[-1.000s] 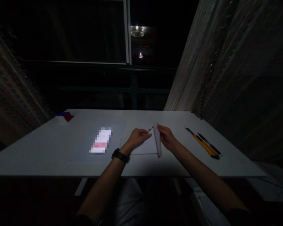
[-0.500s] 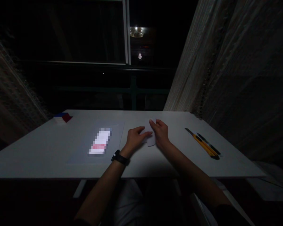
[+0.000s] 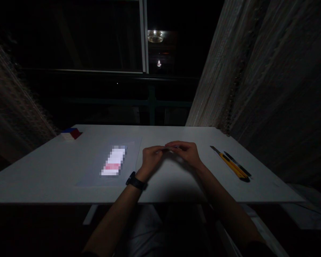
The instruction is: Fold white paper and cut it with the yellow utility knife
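Note:
My left hand [image 3: 152, 157] and my right hand [image 3: 186, 151] meet over the middle of the white table [image 3: 173, 189]. Between their fingertips they pinch a small piece of folded white paper [image 3: 166, 147], seen nearly edge-on. Most of the paper is hidden by the fingers, so its folds cannot be made out. A dark watch [image 3: 136, 180] is on my left wrist. To the left of my left hand, a phone with a lit, blurred screen [image 3: 113, 160] lies on white sheets of paper [image 3: 89, 181].
On the right lie a yellow utility knife [image 3: 231, 166] and, beside it, a dark pen [image 3: 237, 164]. A blue, red and white cube-like block [image 3: 71, 134] sits at the far left corner. Curtains [image 3: 214, 71] hang on both sides before a dark window.
The paper has tilted from facing me to nearly edge-on. My right hand has turned and shifted slightly right, its fingers now lying more level.

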{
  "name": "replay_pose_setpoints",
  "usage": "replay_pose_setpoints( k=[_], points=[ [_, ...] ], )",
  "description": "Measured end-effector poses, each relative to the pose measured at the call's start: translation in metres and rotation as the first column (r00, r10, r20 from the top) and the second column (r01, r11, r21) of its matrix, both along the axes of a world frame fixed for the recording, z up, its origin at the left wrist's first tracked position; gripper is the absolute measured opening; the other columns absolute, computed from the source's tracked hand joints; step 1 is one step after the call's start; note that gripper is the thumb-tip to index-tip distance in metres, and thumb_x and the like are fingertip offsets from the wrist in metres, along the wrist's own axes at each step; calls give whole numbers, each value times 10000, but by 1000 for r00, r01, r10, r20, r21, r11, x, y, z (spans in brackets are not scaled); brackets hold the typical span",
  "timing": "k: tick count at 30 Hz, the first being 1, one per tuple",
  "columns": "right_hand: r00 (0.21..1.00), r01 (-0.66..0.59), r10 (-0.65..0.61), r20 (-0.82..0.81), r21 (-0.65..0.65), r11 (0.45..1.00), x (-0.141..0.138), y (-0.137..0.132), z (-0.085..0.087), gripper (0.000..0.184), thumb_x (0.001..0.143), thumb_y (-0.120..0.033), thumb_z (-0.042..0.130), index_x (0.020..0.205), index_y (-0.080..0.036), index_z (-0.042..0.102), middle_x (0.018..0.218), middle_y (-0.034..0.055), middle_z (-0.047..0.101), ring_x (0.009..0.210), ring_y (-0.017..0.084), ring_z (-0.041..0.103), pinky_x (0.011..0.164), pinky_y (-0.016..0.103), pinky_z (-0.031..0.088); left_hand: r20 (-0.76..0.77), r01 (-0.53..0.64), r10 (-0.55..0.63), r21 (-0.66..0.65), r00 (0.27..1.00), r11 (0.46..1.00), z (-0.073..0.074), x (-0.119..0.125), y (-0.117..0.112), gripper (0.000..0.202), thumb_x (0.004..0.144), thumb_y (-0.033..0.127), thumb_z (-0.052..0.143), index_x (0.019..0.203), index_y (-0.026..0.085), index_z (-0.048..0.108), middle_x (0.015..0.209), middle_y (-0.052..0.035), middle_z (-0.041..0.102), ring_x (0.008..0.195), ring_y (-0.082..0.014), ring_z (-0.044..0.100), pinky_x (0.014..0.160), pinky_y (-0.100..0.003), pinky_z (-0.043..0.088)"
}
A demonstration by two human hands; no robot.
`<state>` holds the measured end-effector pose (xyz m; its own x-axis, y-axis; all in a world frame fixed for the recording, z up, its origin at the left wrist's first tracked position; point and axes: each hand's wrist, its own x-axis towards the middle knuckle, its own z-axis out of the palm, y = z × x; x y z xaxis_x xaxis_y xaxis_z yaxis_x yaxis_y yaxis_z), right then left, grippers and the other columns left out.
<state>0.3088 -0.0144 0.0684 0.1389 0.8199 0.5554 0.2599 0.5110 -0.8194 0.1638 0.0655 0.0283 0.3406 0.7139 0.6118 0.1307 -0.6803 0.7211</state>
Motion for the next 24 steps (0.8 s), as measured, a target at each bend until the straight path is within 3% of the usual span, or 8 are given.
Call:
replay_pose_setpoints(
  k=[8,13,18,24],
  points=[
    [994,-62,65,84,-28,998,12,1,7,144,702,-295,708,828,-240,751,851,36,731,849,210,665,835,360,491,19,48,-50,97,999,994,6,-3,-3,196,778,148,600,893,241,729,898,-11,731,834,-171,686,795,-309,533],
    [988,-104,107,108,-34,994,15,2,14,122,672,-305,734,773,-240,754,803,35,730,802,212,672,796,361,509,20,84,-87,91,996,992,7,-2,-5,265,762,74,563,884,239,730,890,-2,731,805,-157,689,778,-292,538],
    [982,-124,132,138,-64,990,20,3,19,117,671,-293,735,765,-226,754,799,36,731,805,210,674,785,343,512,13,89,-91,86,996,992,6,-1,-6,220,772,107,579,868,227,736,856,-6,735,779,-157,692,744,-271,541],
    [958,-211,230,171,-123,970,22,-3,28,162,674,-288,730,824,-231,752,864,34,732,875,220,667,832,359,501,23,81,-82,39,996,996,6,-1,-6,299,743,44,547,874,234,737,865,4,733,771,-156,693,735,-269,544]
  ],
)
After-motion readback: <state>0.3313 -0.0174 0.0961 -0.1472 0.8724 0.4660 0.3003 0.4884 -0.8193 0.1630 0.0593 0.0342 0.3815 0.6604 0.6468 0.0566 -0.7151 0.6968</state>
